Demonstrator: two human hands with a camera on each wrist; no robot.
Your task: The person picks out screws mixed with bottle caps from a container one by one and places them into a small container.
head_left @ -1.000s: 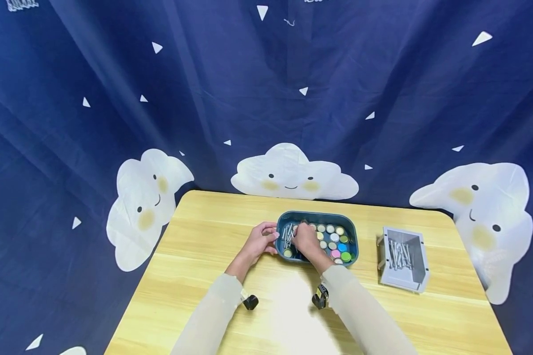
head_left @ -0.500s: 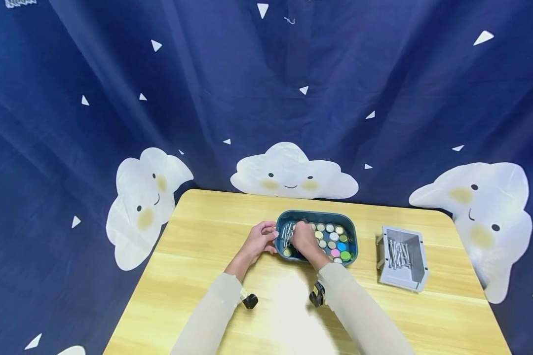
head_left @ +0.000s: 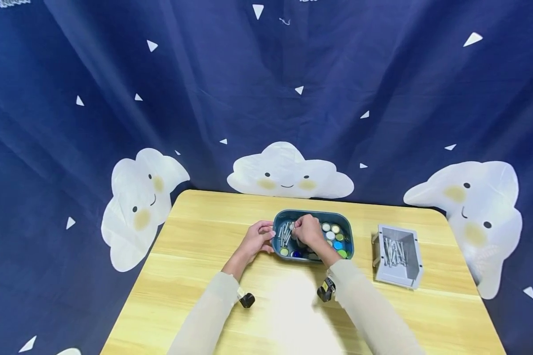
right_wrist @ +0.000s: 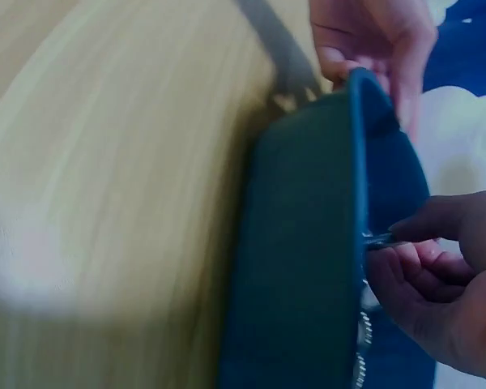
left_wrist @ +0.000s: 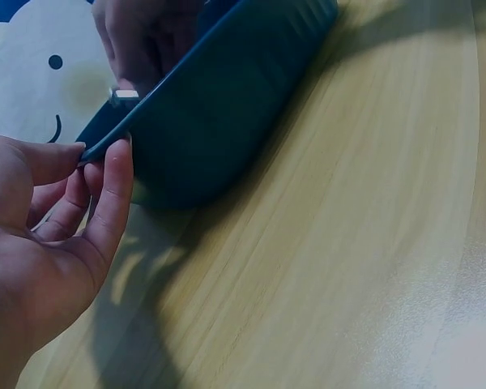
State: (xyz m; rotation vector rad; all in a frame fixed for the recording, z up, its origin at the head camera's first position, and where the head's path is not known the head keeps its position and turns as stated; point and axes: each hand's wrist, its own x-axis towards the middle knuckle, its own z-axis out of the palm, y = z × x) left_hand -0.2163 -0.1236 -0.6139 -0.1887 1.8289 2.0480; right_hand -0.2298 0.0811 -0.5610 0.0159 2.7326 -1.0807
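Observation:
A dark teal rectangular tub (head_left: 313, 260) stands on the table, with bottle caps (head_left: 330, 235) of several colours over its floor and a few silver bolts (head_left: 285, 235) at its left end. My left hand (head_left: 256, 240) pinches the tub's left rim, thumb on one side and fingers on the other; the left wrist view shows this closely. Inside the tub, my right hand (head_left: 308, 230) pinches a silver bolt (right_wrist: 379, 240) between thumb and fingertips, near rim height in the right wrist view. That hand and forearm hide part of the caps.
To the right, a grey open-fronted bin (head_left: 415, 268) holds several more silver bolts (head_left: 394, 252). The wooden table (head_left: 195, 231) ends at a dark blue curtain (head_left: 266, 88) printed with clouds. Both wrists carry small black cameras.
My right hand has lifted and shifted slightly right inside the tub, uncovering a dark blue cap near the front wall. The left hand stays on the rim. The head view has shifted slightly.

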